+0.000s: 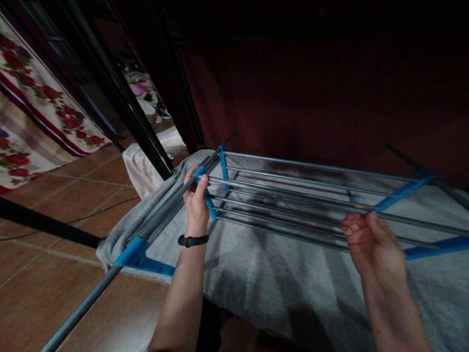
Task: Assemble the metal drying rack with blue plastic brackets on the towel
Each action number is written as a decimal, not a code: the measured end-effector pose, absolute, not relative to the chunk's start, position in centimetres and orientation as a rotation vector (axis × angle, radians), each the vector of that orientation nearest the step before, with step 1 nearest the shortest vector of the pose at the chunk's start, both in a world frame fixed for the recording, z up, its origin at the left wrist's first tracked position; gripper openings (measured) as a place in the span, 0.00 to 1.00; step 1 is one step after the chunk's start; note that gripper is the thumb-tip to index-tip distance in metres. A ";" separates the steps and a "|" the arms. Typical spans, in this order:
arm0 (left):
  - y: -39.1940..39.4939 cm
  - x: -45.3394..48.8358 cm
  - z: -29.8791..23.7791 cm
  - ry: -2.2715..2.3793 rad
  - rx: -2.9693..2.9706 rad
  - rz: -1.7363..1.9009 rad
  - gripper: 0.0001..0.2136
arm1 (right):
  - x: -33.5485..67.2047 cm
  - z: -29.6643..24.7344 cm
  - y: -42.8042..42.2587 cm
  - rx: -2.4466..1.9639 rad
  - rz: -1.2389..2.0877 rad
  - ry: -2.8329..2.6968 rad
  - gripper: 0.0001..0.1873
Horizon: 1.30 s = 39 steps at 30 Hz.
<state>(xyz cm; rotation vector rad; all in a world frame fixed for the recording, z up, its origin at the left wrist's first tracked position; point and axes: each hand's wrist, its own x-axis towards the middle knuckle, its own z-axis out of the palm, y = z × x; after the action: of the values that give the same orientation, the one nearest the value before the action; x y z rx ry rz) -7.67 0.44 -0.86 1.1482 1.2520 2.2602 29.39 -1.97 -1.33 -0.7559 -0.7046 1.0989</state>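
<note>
A metal drying rack point(293, 190) with grey rods and blue plastic joints lies flat over a grey towel point(264, 278). My left hand point(196, 200), with a black band on the wrist, is closed around the rack's left side bar beside a blue joint point(200, 172). My right hand point(370, 237) is at the rack's near rod, fingers curled over it from below. The rack's left leg pole point(84, 303) runs down toward the floor at the lower left.
Brown tiled floor point(54, 274) lies to the left, crossed by a thin cable. Black frame poles point(135, 122) rise at the upper left. A floral cloth point(40, 98) hangs at the far left. A dark red wall fills the background.
</note>
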 end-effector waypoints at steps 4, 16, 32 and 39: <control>0.5 -7.3 -0.6 1.437 1.141 2.235 0.20 | 29.4 -1.4 -1.9 -0.758 1.122 -0.697 0.11; 1.1 -7.2 -1.0 1.221 0.952 2.309 0.15 | 29.2 -1.8 -1.6 -0.791 1.108 -0.698 0.13; 1.4 -7.2 -1.1 1.180 0.973 2.321 0.15 | 29.0 -1.3 -1.7 -0.813 1.106 -0.685 0.16; 1.5 -7.2 -1.3 1.206 1.015 2.335 0.19 | 29.0 -1.5 -1.6 -0.816 1.101 -0.698 0.16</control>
<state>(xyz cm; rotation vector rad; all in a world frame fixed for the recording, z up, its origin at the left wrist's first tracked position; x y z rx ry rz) -7.21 1.52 -1.31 1.0146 1.2061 2.3351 29.04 -1.64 -1.51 -0.8164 -0.6976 1.1006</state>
